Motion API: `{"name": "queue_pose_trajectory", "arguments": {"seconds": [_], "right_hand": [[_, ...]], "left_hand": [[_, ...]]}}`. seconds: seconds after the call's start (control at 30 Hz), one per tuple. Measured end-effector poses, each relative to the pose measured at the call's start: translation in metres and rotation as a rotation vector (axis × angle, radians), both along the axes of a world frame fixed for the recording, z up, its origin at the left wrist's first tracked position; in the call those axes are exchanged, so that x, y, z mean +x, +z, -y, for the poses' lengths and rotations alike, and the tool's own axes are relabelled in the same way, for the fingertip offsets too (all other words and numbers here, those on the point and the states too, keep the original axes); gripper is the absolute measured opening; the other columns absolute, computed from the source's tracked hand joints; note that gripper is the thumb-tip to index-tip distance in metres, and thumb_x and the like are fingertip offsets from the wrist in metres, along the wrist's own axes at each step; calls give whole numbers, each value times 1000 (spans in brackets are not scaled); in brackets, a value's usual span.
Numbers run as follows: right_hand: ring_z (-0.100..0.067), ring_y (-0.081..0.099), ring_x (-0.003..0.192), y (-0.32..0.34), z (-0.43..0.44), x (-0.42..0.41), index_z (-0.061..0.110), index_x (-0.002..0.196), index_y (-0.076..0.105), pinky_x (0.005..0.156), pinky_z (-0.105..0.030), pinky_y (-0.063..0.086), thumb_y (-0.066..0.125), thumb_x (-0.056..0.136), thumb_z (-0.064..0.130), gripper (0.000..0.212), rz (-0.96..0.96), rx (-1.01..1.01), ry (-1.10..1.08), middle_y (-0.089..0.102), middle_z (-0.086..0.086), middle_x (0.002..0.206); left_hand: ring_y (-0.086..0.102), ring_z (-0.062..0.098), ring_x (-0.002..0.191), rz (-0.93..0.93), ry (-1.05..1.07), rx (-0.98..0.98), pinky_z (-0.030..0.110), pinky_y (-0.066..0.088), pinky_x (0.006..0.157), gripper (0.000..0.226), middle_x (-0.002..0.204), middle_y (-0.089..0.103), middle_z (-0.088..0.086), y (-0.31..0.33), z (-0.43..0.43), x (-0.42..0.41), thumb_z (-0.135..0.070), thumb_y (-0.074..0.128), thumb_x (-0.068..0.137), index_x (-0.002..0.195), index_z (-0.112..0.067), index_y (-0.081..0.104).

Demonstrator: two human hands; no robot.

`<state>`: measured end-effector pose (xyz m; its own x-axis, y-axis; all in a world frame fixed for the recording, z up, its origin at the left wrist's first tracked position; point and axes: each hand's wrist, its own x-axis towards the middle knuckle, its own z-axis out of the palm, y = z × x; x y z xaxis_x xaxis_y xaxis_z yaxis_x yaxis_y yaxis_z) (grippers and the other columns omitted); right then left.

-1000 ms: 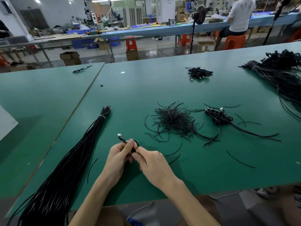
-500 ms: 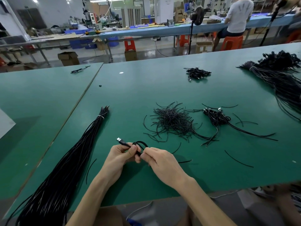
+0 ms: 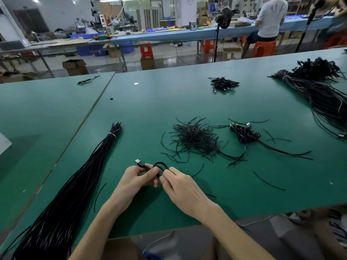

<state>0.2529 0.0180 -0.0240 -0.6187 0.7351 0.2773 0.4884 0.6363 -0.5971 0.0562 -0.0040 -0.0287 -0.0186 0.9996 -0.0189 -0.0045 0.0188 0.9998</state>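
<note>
A black USB cable, coiled into a small loop, is held above the green table near its front edge. My left hand pinches the cable just behind the silver USB plug, which points up and to the left. My right hand pinches the loop from the right, fingertips touching those of the left hand. Most of the coil is hidden between my fingers.
A long tied bundle of black cables lies to the left. A heap of short black ties sits in the middle, coiled cables to its right, another small pile farther back, and a large bundle at far right. A person sits at the far bench.
The cable's loop has become visible above my fingers, and the plug has swung further out to the left. Both hands stay at the same spot.
</note>
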Motion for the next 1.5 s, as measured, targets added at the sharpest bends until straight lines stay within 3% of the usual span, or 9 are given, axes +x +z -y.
{"name": "queue_pose_trajectory", "arguments": {"seconds": [0.13, 0.27, 0.37, 0.5, 0.67, 0.9, 1.07, 1.3, 1.5], "right_hand": [[-17, 44, 68, -2, -3, 0, 24, 84, 39, 64, -33, 40, 32, 112, 36, 31, -11, -68, -28, 41, 8, 81], [-14, 44, 67, -5, -3, -1, 28, 82, 37, 64, -33, 39, 31, 111, 40, 33, 17, -86, -28, 41, 8, 80], [-17, 50, 72, -6, -3, -1, 21, 89, 47, 72, -42, 47, 34, 111, 37, 30, 32, -89, -2, 48, 6, 87], [-17, 53, 81, -6, -4, 1, 19, 95, 51, 77, -43, 49, 37, 110, 30, 23, 16, -110, 27, 51, 7, 96], [-11, 51, 82, -5, -4, 1, 24, 100, 53, 78, -37, 49, 36, 111, 33, 23, -20, -115, 26, 50, 11, 97], [-14, 45, 74, -3, -3, 1, 30, 89, 39, 69, -35, 43, 35, 111, 37, 24, -36, -93, -5, 41, 11, 88], [-20, 46, 73, -3, -3, 0, 20, 92, 46, 70, -40, 44, 36, 112, 31, 25, -37, -71, -18, 42, 6, 88], [-17, 46, 67, -4, -2, -1, 14, 102, 55, 62, -27, 38, 35, 112, 31, 29, -18, -2, -64, 43, 8, 90], [-10, 47, 75, -4, -6, 0, 28, 88, 45, 68, -22, 40, 37, 111, 34, 25, -90, -86, -84, 45, 14, 86]], "left_hand": [[73, 24, 85, -85, 152, -77, 31, 59, 76, 87, 112, 66, 15, 12, -5, -3, -47, 94, 61, 127, -10, 53], [41, 8, 138, -855, 98, 268, 30, 34, 114, 79, 145, 43, -14, 27, -4, -18, -34, 81, 84, 151, -47, 41], [23, 3, 150, -1219, -230, 455, 32, 12, 124, 61, 157, 36, -24, 33, -6, -13, -25, 66, 99, 151, -44, 42], [46, 6, 134, -1124, -443, 308, 27, 35, 116, 58, 146, 48, -12, 34, -10, -7, -2, 50, 105, 156, -29, 42], [59, 6, 112, -944, -448, 229, 17, 48, 99, 59, 117, 56, -14, 32, -11, -6, 1, 48, 105, 146, -41, 53], [63, 10, 83, -977, -345, 209, 36, 55, 82, 27, 88, 58, -11, 32, -18, -6, -17, 62, 82, 101, -34, 71], [55, 0, 72, -1081, -245, 287, 20, 45, 71, 29, 76, 52, -22, 25, -13, 2, 0, 65, 90, 93, -27, 72], [57, 12, 83, -1175, -103, 342, 32, 50, 77, 30, 91, 62, -8, 21, -4, 16, 3, 56, 95, 108, -19, 72], [46, 12, 106, -1220, -276, 241, 27, 41, 101, 41, 111, 46, -5, 18, -2, 21, 7, 41, 97, 132, -12, 51]]}}
